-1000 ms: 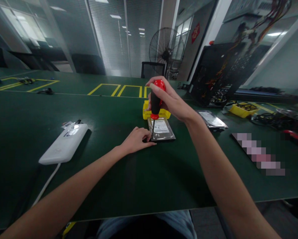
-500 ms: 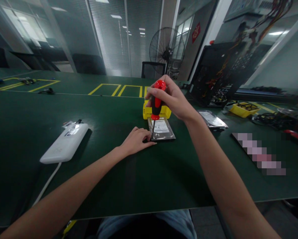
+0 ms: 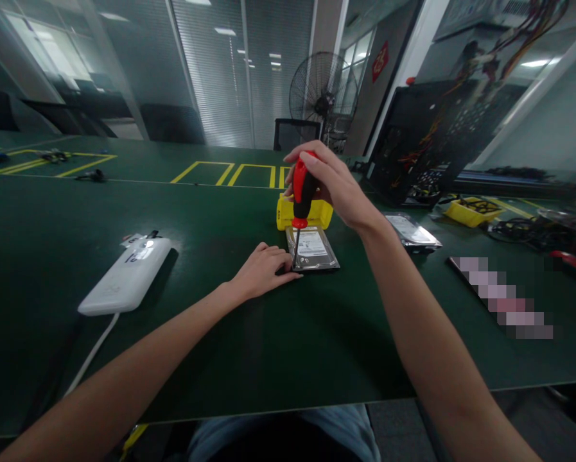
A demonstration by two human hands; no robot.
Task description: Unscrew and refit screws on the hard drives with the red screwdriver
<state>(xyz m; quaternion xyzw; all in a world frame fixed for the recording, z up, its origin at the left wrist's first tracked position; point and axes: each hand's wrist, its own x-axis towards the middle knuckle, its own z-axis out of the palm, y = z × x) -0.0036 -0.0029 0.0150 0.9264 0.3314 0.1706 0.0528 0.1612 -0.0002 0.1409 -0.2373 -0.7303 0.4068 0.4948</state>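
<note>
A hard drive [image 3: 318, 253] with a white label lies flat on the green table. My left hand [image 3: 261, 271] grips its near left corner, the thumb along the front edge and the other fingers bent at the left side. From above, my right hand [image 3: 336, 176] is closed round the red and black handle of a screwdriver [image 3: 302, 202]. The shaft points almost straight down, its tip at the drive's near left corner by my left fingertips. Whether a screw sits under the tip is hidden. Right behind the drive stands a yellow bin [image 3: 320, 215], partly covered by my right hand.
A second hard drive [image 3: 410, 232] lies to the right, near a blurred-out flat object [image 3: 499, 298]. Farther right are a yellow tray [image 3: 468, 212], dark cables [image 3: 533, 231] and an open computer case [image 3: 408, 147]. A white corded device [image 3: 126, 276] rests at left.
My right hand has turned and shifted its fingers on the screwdriver handle, which leans slightly differently. My left hand and the hard drive have stayed put.
</note>
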